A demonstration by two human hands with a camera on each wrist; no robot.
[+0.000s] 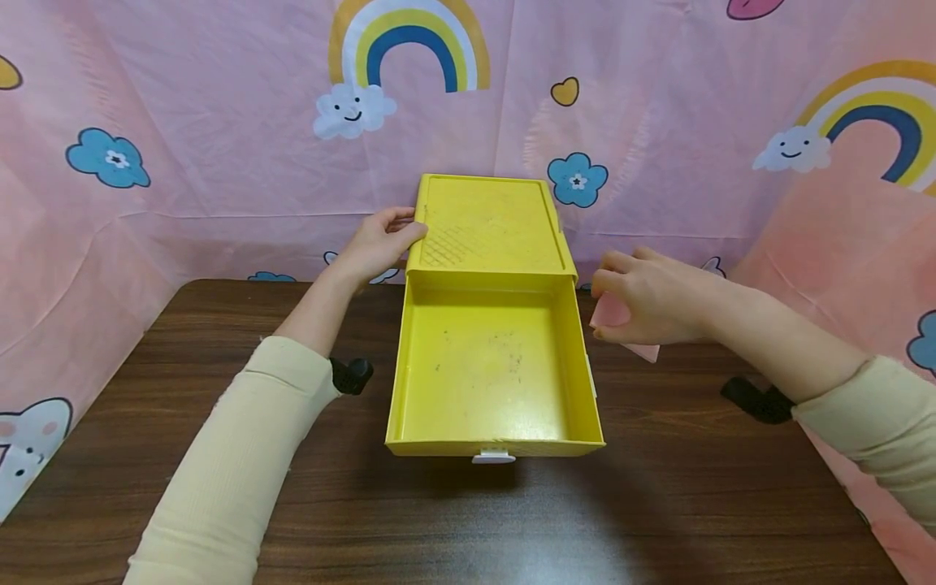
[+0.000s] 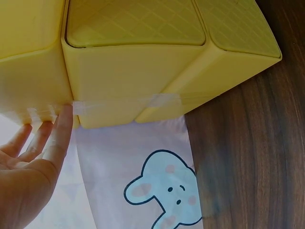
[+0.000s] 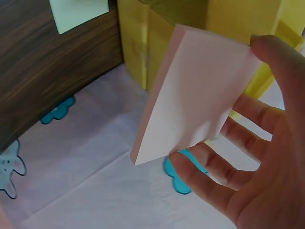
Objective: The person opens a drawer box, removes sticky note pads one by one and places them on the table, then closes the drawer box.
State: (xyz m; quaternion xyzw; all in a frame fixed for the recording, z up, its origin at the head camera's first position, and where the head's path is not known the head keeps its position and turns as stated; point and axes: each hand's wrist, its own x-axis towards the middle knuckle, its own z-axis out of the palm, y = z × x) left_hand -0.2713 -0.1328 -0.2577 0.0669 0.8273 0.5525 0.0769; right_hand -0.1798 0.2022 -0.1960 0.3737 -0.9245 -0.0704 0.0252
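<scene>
A yellow drawer box stands on the table, its drawer pulled out toward me. The drawer's floor shows dark scuffs, and a white handle sits on its front. My left hand rests on the box's left side, thumb at the top edge; in the left wrist view its straight fingers touch the yellow wall. To the right of the box, my right hand holds a pink notepad between thumb and fingers. The pad is tilted, with its flat face and thick edge showing in the right wrist view.
A pale green sheet or pad lies on the wooden table near the box. Pink cloth with rainbows and flowers hangs behind and at both sides. Black straps are round both wrists.
</scene>
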